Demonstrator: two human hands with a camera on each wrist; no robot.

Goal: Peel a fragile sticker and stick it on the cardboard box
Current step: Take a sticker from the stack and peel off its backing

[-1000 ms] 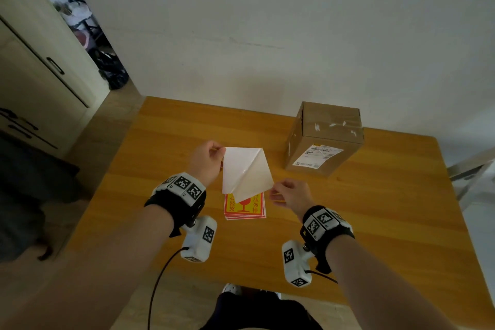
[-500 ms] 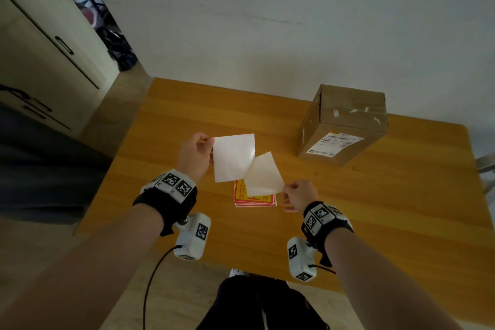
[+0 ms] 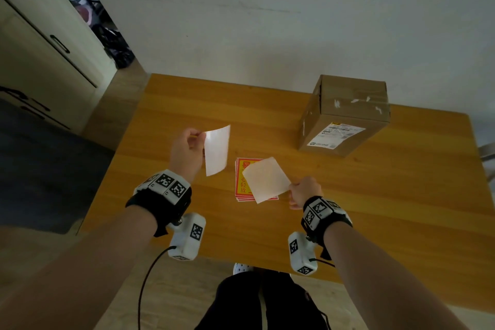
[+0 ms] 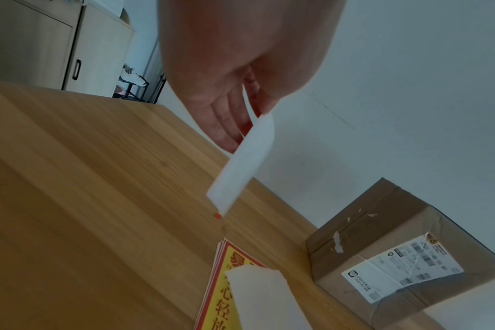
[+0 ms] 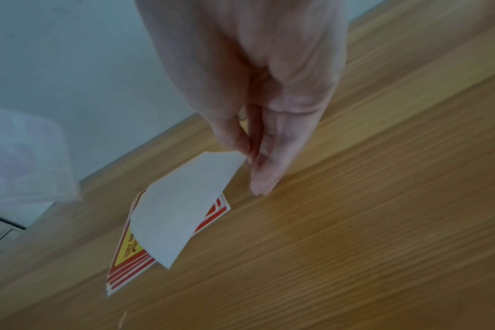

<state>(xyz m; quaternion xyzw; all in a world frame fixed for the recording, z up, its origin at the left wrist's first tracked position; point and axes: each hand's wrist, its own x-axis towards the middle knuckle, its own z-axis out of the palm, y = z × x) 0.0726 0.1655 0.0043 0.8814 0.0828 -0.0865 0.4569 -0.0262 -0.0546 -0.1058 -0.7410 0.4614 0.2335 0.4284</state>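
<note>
Left hand (image 3: pixel 187 153) pinches one edge of a white sheet (image 3: pixel 217 150) between thumb and fingers, held clear above the table (image 3: pixel 375 209). A trace of red shows at that sheet's corner in the left wrist view, so I take it for the peeled sticker, seen from its back. Right hand (image 3: pixel 304 191) pinches the corner of a duller, plain sheet (image 3: pixel 265 179), which I judge to be the backing paper; it hangs over the stack of stickers (image 3: pixel 241 177) near the table's middle. The two sheets are apart, not touching.

What worries me: the sticker is held by one edge only and hangs loose, so it could curl and stick to itself or to my fingers. It could also brush the backing paper or the stack on the way across. If it lands skewed on the box (image 3: pixel 345 112), it may wrinkle or tear when lifted again. I cannot tell which face is the sticky one.

Room is good. The box stands at about 2 o'clock from the stack, well apart, close to the far table edge and the wall. Its top carries tape and its near face a shipping label (image 3: pixel 337 135). Bare wood lies at 3 and 9 o'clock, and a cabinet (image 3: pixel 40 48) stands off at 10 o'clock.
</note>
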